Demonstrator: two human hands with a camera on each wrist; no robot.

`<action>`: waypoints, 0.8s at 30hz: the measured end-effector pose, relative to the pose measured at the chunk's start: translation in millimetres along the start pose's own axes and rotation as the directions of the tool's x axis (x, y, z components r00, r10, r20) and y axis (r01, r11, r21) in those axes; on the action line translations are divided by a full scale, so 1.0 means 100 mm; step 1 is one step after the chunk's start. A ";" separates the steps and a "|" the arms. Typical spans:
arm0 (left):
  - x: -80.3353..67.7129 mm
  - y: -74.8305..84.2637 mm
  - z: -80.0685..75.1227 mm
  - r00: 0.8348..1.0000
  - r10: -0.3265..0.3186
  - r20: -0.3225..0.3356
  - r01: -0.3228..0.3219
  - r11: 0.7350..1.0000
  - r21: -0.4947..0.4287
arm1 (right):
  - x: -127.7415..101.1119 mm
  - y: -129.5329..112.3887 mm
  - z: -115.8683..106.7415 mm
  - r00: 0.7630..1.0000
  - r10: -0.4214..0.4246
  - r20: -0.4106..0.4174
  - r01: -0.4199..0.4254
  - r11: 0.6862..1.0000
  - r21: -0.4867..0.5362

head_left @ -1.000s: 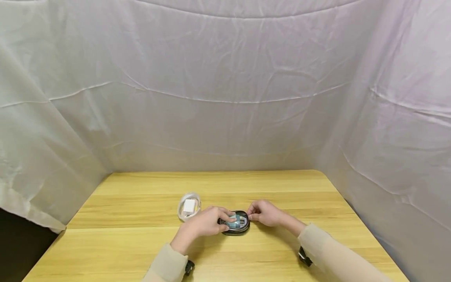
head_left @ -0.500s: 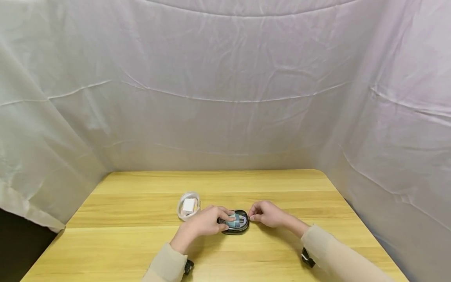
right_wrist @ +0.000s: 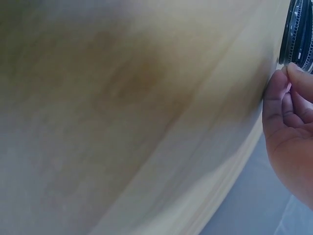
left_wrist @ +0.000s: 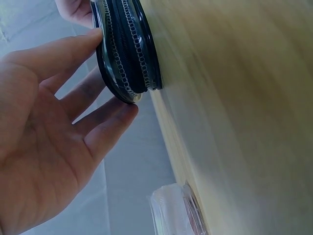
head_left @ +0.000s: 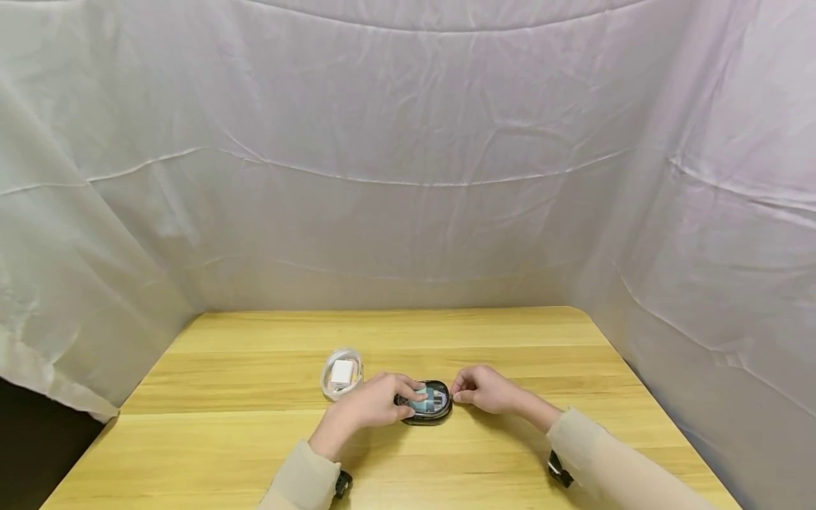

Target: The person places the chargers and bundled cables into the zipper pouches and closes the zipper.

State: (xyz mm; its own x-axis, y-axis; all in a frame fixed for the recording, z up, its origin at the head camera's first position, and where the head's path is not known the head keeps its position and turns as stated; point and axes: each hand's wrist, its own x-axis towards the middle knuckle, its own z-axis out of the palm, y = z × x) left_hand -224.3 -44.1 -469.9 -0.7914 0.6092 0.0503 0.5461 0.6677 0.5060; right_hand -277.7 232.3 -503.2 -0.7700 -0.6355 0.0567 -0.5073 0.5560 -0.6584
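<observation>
- A small black oval zip case [head_left: 428,406] lies flat on the wooden counter [head_left: 255,439], near the middle of its front half, between the two hands.
- Through its clear top, something pale blue-green shows inside; what it is cannot be told.
- In the left wrist view the case's zipper [left_wrist: 128,49] runs round its edge, and the two rows of teeth lie close together along the part in sight.
- The left hand [head_left: 372,401] rests on the case from the left side: its fingers [left_wrist: 73,49] lie nearly straight over the top and along the near edge, touching it without curling round it. The grip here is spread.
- The right hand [head_left: 486,389] sits just at the right end of the case. Its fingers are curled in, with thumb and forefinger [right_wrist: 286,81] pressed together at the case's edge; they seem to pinch something small there, but the thing itself is hidden, so I cannot tell what the grip holds.
- Just left of the left hand, apart from the case, lies a white charger block with its cable coiled round it [head_left: 342,372].
- Pale cloth [head_left: 408,177] hangs behind and at both sides of the counter.
- Nothing lies between either hand and the case.
</observation>
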 end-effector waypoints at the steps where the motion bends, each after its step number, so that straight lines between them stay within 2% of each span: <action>1: 0.00 0.00 0.00 1.000 0.000 -0.001 0.000 1.000 -0.002 | -0.01 0.00 0.00 1.000 -0.002 0.000 0.002 1.000 0.003; 12: 0.01 0.00 0.02 1.000 -0.030 0.005 0.030 1.000 0.005 | -0.08 -0.01 0.01 1.000 -0.011 0.001 0.011 1.000 0.010; 24: 0.04 0.00 0.05 1.000 -0.009 -0.010 0.009 1.000 0.025 | -0.17 -0.05 0.04 1.000 0.007 -0.020 -0.007 1.000 -0.008</action>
State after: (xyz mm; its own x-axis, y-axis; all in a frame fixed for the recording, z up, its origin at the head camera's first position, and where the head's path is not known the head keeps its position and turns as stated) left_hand -225.8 -40.0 -473.6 -0.7990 0.5989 0.0547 0.5456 0.6836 0.4847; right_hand -260.4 238.0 -504.2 -0.7810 -0.6209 0.0670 -0.5049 0.5647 -0.6528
